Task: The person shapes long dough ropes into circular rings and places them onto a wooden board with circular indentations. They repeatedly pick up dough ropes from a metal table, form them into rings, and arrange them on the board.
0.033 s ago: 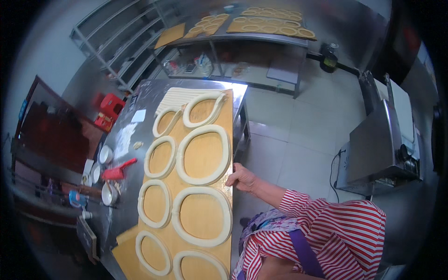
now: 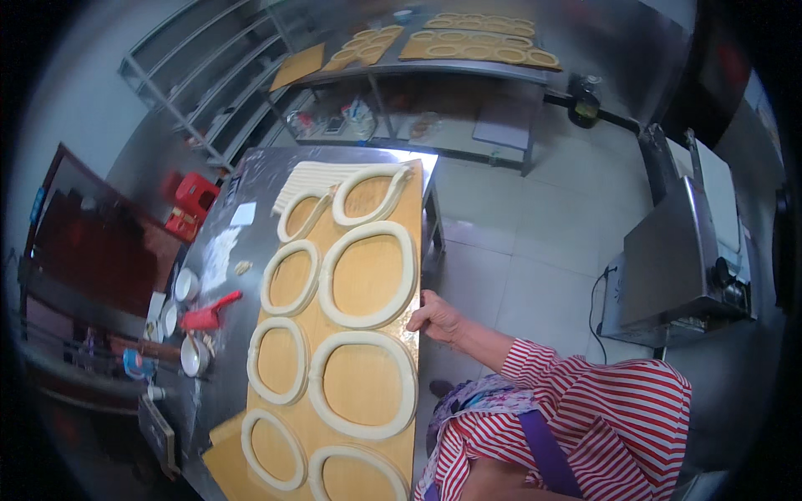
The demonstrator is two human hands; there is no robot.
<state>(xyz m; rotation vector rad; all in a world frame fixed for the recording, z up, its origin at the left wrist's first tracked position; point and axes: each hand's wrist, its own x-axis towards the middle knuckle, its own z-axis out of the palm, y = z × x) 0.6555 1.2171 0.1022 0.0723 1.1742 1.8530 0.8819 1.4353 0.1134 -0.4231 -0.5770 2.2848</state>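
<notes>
My right hand (image 2: pixel 436 319) grips the right edge of a long wooden board (image 2: pixel 310 321) on the steel table (image 2: pixel 213 313), fingers curled round the edge. Several pale dough rings (image 2: pixel 407 275) lie on the board in two columns, larger ones on the right. Straight dough strips (image 2: pixel 302 177) lie side by side at its far end. Another board (image 2: pixel 225 463) sits partly beneath at the lower left. My left hand is out of the picture.
At left are white bowls (image 2: pixel 195 361), a red utensil (image 2: pixel 200 319) and red plastic items (image 2: pixel 197 197). Behind stand a metal rack (image 2: pixel 196 108) and another table holding boards of rings (image 2: pixel 468 52). A steel appliance (image 2: pixel 668 259) stands at right, beside tiled floor (image 2: pixel 535 234).
The board's far end and the rings on it have shifted slightly right relative to the table, with my right hand still on its edge. The view has shifted slightly too.
</notes>
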